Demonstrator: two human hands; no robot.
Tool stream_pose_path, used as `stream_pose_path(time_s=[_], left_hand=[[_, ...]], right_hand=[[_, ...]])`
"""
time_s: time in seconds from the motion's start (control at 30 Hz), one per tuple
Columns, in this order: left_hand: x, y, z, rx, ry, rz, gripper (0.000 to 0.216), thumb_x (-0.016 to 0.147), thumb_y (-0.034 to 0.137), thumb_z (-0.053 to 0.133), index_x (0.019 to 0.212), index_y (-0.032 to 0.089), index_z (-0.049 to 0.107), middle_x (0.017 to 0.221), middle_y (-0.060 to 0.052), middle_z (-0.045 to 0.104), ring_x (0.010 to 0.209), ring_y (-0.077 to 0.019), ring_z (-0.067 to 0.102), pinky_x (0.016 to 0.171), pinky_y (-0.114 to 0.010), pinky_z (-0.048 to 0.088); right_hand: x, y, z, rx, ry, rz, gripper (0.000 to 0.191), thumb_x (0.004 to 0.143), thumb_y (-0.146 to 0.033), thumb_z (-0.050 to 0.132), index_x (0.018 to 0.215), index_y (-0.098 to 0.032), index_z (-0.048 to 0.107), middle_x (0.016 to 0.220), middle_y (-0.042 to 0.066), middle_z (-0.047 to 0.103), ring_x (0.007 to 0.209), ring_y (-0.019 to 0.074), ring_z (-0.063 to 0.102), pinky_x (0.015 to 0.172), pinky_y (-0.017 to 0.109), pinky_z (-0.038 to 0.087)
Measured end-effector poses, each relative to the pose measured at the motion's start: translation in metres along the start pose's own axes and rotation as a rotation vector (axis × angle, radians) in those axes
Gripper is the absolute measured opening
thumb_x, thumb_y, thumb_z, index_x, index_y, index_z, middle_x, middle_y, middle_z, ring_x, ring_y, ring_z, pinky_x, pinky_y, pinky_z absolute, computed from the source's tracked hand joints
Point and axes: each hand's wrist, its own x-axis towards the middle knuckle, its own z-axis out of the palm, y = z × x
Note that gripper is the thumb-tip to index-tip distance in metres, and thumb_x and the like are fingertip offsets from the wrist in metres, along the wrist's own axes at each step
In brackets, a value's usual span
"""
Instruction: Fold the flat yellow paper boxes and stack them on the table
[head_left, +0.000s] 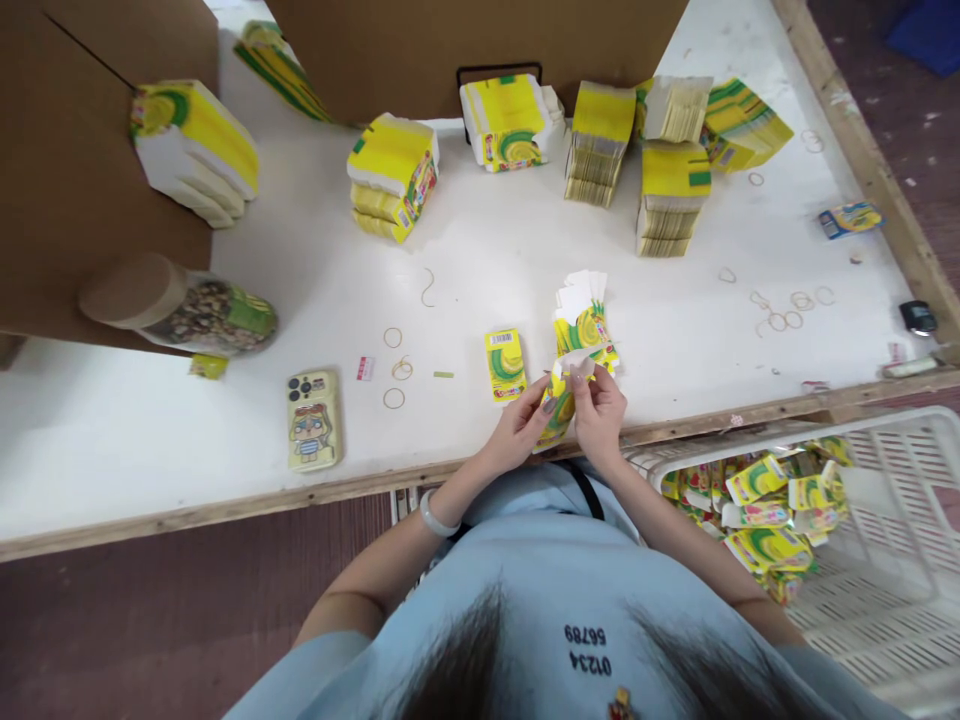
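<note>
Near the table's front edge, my left hand (523,420) grips a small yellow-and-green box (559,408) by its side. My right hand (602,410) has its fingers closed at the white flaps on the upper end of the same box. Just beyond it, partly covered by the box and my fingers, lie flat yellow cartons (585,328) with white flaps pointing away from me. To the left of my hands a yellow box (506,365) with a barcode lies flat on the white tabletop.
Stacks of flat cartons (394,170) stand along the back, before brown cardboard (480,50). On the left are a jar (217,315) and a phone (313,420). Rubber bands (403,368) lie scattered. A white basket (892,560) below right holds many yellow boxes (765,545).
</note>
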Motion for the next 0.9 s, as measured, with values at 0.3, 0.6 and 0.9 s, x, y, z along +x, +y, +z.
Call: stream_pose_path(time_s=[0.3,0.6,0.9], left_hand=[[0.002,0.000,-0.011,0.235,0.019,0.020,0.050,0.100,0.060,0.051,0.090,0.015,0.070,0.074,-0.002,0.063,0.070,-0.0151,0.056,0.069,-0.028,0.052],[-0.013,-0.015,-0.027,0.248,0.139,0.085,0.046,0.101,0.043,0.057,0.141,0.022,0.048,0.118,-0.012,0.070,0.078,-0.0158,0.069,0.075,-0.031,0.060],[-0.012,-0.001,-0.050,0.348,-0.098,0.020,0.045,0.101,0.036,0.055,0.145,0.024,0.055,0.123,-0.011,0.072,0.084,-0.0164,0.069,0.073,-0.028,0.059]], right_hand=[[-0.001,0.015,-0.006,-0.117,-0.027,-0.088,0.036,0.094,-0.058,0.059,0.093,-0.023,0.067,0.075,0.002,0.074,0.068,0.0199,0.068,0.067,0.031,0.055],[-0.011,0.039,-0.020,-0.072,-0.201,-0.209,0.048,0.095,-0.046,0.065,0.135,-0.024,0.053,0.096,0.005,0.076,0.086,0.0209,0.076,0.083,0.038,0.065],[0.002,0.034,-0.029,-0.023,-0.406,-0.180,0.028,0.093,-0.041,0.069,0.117,-0.027,0.072,0.113,0.006,0.078,0.097,0.0204,0.077,0.088,0.037,0.067]])
